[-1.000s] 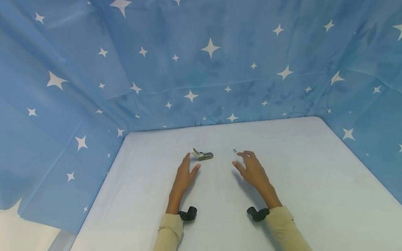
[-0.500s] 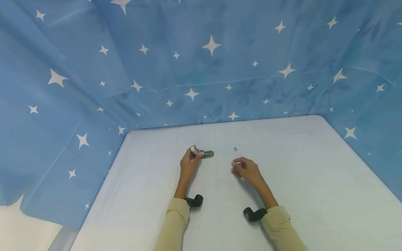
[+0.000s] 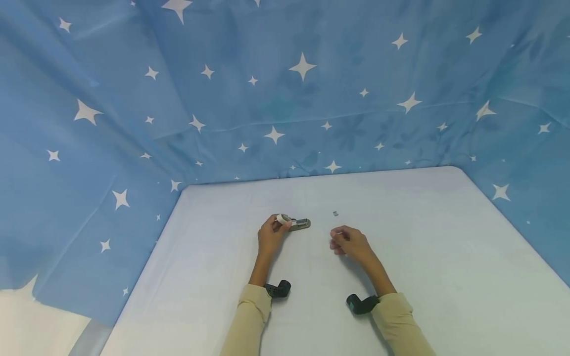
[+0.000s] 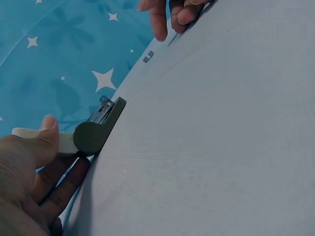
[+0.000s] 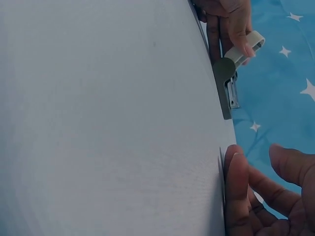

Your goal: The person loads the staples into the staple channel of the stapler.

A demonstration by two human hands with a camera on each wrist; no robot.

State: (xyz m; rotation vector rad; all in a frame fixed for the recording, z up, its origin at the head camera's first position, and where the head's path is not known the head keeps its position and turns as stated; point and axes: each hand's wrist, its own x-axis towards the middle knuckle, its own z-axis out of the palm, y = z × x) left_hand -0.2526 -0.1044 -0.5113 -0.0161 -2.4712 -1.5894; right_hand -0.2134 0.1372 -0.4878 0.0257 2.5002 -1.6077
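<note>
A small stapler [image 3: 300, 224] lies on the white table with its cream top arm swung far back, its metal magazine exposed above the olive-green base. My left hand [image 3: 270, 238] pinches that raised cream arm [image 4: 65, 143] between thumb and fingers, as the left wrist view shows up close. To the right, my right hand [image 3: 352, 243] hovers low near the tabletop with fingers loosely bent. Its thumb stands apart from the fingers [image 5: 237, 182] in the right wrist view, nothing between them. Just beyond it lie small grey pieces, likely staple strips [image 3: 336, 213].
The white-covered table [image 3: 222, 257] ends at a rounded far edge. Behind it and along both sides hangs a blue curtain [image 3: 249, 109] printed with white stars. Each wrist wears a black camera mount [image 3: 278, 289].
My left hand has reached forward and taken hold of the stapler's cream arm, and the stapler has shifted slightly right. My right hand has drawn back from the small grey pieces, fingers bending more.
</note>
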